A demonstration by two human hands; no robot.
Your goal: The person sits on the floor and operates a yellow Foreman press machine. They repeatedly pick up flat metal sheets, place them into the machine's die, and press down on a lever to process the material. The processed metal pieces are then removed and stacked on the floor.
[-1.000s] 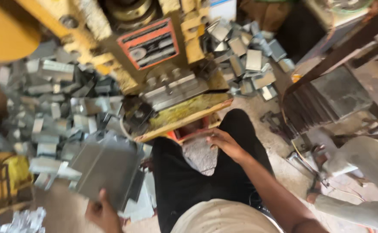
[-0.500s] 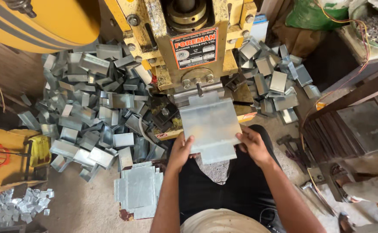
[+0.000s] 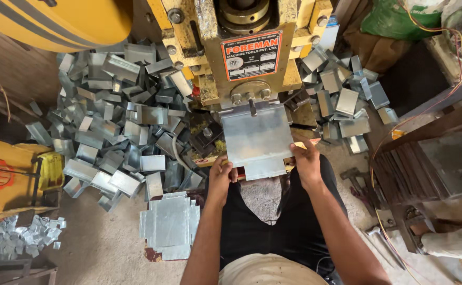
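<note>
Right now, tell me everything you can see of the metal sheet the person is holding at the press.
The metal sheet is a flat, shiny grey blank, galvanised by its look, roughly square with a narrower tab toward the person and corner notches. It lies about level on the bed of the yellow press, its far edge under the press head. The left hand grips its near left corner, the right hand its right edge. Its surface looks unbent.

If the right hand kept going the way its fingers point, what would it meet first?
The right hand grips the sheet's right edge, fingers pointing up-left. Straight on, it would probably meet the yellow press just above the sheet; depth is unclear.
</note>
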